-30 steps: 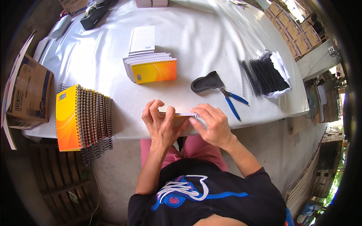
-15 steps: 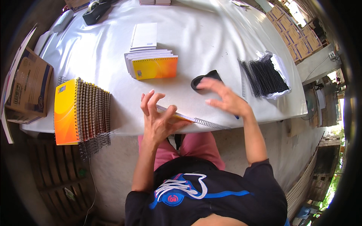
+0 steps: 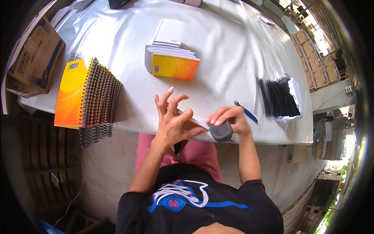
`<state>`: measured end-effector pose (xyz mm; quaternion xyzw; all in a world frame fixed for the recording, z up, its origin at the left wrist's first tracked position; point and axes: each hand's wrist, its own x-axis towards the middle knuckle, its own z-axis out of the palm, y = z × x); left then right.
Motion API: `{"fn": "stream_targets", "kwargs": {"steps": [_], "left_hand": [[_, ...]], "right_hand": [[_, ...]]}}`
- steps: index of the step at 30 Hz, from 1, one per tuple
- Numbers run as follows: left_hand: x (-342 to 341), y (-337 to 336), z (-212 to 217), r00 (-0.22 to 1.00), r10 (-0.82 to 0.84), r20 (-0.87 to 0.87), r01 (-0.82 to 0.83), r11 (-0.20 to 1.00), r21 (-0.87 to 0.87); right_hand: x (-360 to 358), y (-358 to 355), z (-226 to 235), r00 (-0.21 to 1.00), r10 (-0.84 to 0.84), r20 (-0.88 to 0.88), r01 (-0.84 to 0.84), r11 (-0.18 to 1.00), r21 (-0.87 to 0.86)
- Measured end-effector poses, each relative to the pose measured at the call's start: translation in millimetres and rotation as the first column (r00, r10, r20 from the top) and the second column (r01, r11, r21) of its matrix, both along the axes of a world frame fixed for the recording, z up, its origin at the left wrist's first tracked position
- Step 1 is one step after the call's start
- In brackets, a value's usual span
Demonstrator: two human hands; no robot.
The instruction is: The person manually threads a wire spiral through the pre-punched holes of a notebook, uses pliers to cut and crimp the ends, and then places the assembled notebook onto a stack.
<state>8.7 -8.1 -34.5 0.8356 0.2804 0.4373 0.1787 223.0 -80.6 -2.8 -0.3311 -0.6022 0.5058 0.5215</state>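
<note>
My left hand (image 3: 173,123) pinches a thin notebook (image 3: 199,124) between thumb and index finger, its other fingers raised. The notebook is seen nearly edge-on at the table's front edge. My right hand (image 3: 231,119) grips a dark grey, rounded, cup-like object (image 3: 221,132) against the notebook's right end. The wire coil at that end is hidden behind the object and my fingers. Just beyond my right hand lie blue-handled pliers (image 3: 251,114).
A stack of yellow-orange notebooks (image 3: 175,66) sits mid-table. Coil-bound notebooks (image 3: 72,93) stand piled at left, overhanging the edge, beside a cardboard box (image 3: 35,58). Black coils (image 3: 278,97) lie in white wrapping at right. More cartons (image 3: 315,58) are stacked beyond the table.
My right hand has picked the dark cup-like object off the table and brought it to the notebook's coil end. The pliers now show more fully. My left hand keeps its pinch.
</note>
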Motion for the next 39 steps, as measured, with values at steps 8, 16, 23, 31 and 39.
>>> {"fn": "stream_targets", "kwargs": {"steps": [8,16,23,31,39], "left_hand": [[-3,2,6,0.998,-0.051,-0.025,0.05,0.998,-0.028],[-3,6,10,0.997,-0.077,0.02,0.077,0.997,-0.01],[-1,12,7,0.976,-0.089,0.197,0.133,0.966,-0.222],[5,22,-2,0.98,-0.143,0.141,0.173,0.958,-0.228],[9,26,-3,0.973,-0.155,0.173,0.198,0.944,-0.263]], "right_hand": [[-6,6,5,0.889,-0.263,0.375,0.289,0.957,-0.014],[-9,16,23,0.694,-0.425,0.581,0.434,0.891,0.133],[-18,19,22,0.975,-0.22,0.011,0.219,0.974,0.053],[-15,15,17,0.973,-0.217,-0.081,0.222,0.973,0.058],[-17,23,12,0.868,-0.371,0.331,0.399,0.917,-0.018]]}}
